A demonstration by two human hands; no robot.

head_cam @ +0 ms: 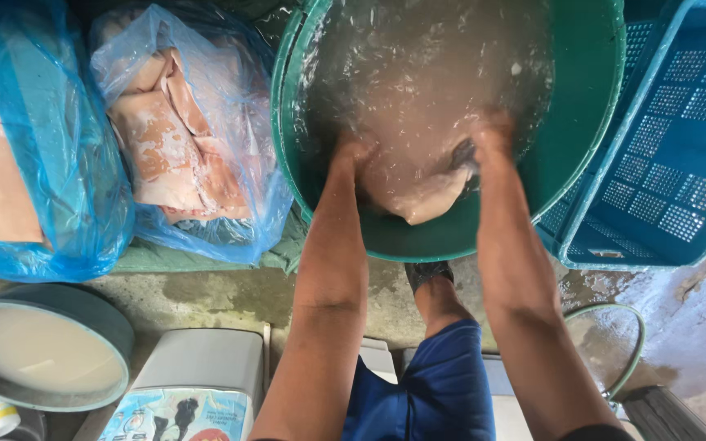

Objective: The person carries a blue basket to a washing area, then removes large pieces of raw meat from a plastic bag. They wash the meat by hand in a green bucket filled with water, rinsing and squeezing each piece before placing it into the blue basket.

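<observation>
- Meat (426, 196) slab, pale, half under murky water in the green tub (590, 98); both hands grip it, one at each end.
- Left hand (351, 155) wraps its left end, fingers hidden under water.
- Right hand (488, 139) clamps its right end; a dark bit shows by the fingers, cannot tell what.
- Blue crate (680, 139) right of grip, touching tub.
- Blue bags (198, 131) of meat left of grip.
- Grey basin (42, 343) of whitish liquid lower left, well apart.
</observation>
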